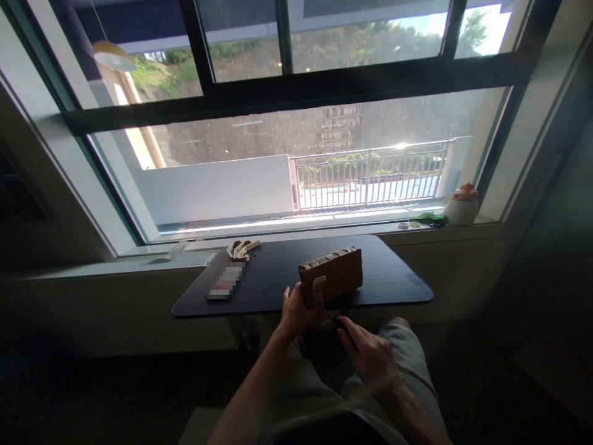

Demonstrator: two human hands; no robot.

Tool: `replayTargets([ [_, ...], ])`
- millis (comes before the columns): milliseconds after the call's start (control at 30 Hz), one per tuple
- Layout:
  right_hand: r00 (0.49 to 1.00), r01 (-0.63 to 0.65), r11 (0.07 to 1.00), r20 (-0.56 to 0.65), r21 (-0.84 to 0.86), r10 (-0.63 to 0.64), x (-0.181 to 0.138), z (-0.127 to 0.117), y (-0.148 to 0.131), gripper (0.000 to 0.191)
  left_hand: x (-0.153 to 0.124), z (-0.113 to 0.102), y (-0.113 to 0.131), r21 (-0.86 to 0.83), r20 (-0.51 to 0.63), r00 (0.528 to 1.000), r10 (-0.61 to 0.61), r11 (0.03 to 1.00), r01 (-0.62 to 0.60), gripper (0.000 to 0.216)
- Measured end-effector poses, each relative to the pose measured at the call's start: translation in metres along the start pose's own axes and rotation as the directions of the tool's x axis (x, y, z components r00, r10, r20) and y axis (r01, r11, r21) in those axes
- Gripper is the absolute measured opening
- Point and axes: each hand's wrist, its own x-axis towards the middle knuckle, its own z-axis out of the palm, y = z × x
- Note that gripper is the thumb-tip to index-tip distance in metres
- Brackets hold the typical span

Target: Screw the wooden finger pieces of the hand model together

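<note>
A brown, box-like block (338,275) with a pale patterned strip along its top stands at the table's near edge. My left hand (297,312) is closed around its near left corner, where a light wooden hooked piece (319,289) lies against the block; the fingers partly hide the contact. In my right hand (376,360), closed, is a screwdriver (340,322) with a dark handle. Its thin shaft points up and left at the lower part of the wooden piece. Whether the tip touches a screw is too small to tell.
The dark table (273,287) stands against the windowsill. Light wooden parts (241,250) with small dark bits beside them lie at its back left, near a blurred phone-like object (225,281). A white pot (462,207) stands on the sill at right. My legs are under the near edge.
</note>
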Motion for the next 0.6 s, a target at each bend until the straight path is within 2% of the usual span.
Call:
replayTargets([
  [267,1.000,0.005,0.999,-0.009,-0.037,-0.006,0.0000,-0.0015,-0.0028,0.030,-0.0007,-0.0031,0.0083,-0.083,-0.027,0.999,-0.043,0.996,0.041,0.047],
  [600,0.999,0.044,0.999,0.007,-0.014,-0.044,-0.0042,0.0017,0.0016,0.029,-0.0012,-0.0002,0.0084,-0.048,-0.043,0.998,-0.042,0.998,0.040,0.044],
])
